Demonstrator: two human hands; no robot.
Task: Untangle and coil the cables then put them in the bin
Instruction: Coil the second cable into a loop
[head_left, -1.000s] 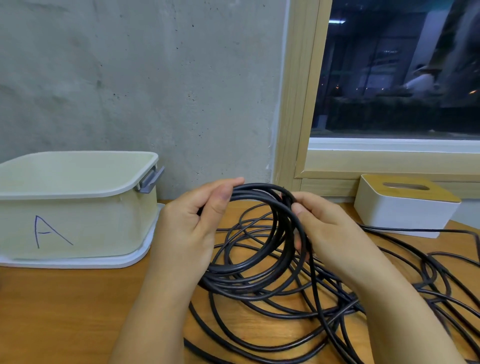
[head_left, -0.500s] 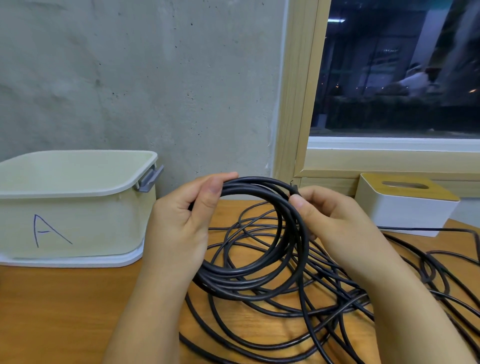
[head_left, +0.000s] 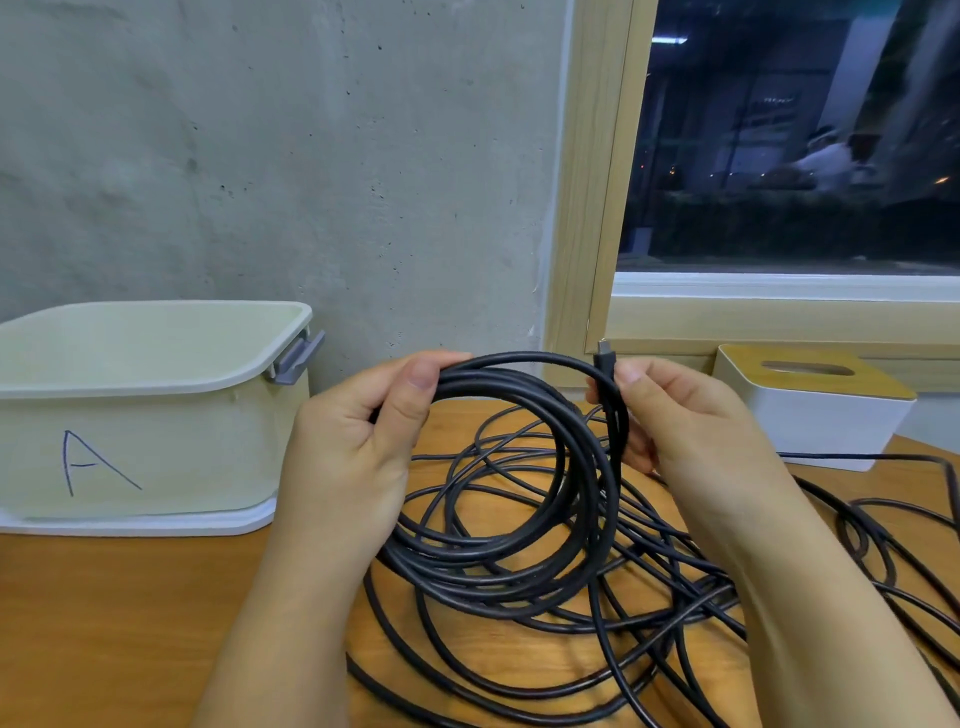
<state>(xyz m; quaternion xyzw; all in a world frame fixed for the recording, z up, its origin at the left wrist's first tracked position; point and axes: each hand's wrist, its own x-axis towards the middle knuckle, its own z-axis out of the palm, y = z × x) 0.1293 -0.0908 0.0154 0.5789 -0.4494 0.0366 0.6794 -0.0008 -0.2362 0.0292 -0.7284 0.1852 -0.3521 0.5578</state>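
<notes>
left hand (head_left: 353, 447): thumb and fingers closed over round coil (head_left: 498, 525) of smooth black cable, mid-scene above wooden table (head_left: 104, 623) | right hand (head_left: 696, 431): pinching the coil's plug end (head_left: 605, 364), upright | loose cables (head_left: 701, 597): tangled loops, near right | bin (head_left: 156, 410): cream plastic, rounded, marked "A", far left

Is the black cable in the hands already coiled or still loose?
Coiled: the black cable hangs in stacked round loops between the left hand and right hand. Other cables lie tangled on the table.
</notes>
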